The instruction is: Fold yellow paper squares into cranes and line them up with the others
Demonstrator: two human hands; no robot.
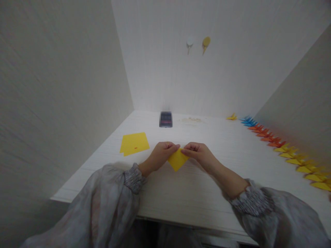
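Note:
A folded yellow paper (177,160) lies on the white table (181,193), its point toward me. My left hand (161,155) pinches its upper left edge, fingers curled closed on the paper. My right hand (200,154) presses and pinches the upper right edge, fingers closed on it too. Both wrists rest low over the table, in loose grey sleeves.
A stack of flat yellow paper sheets (134,143) lies to the left. A small dark device (166,119) sits at the back. A row of folded paper cranes (284,148), blue, orange and yellow, runs along the right wall. Two small hooks (198,43) hang on the back wall.

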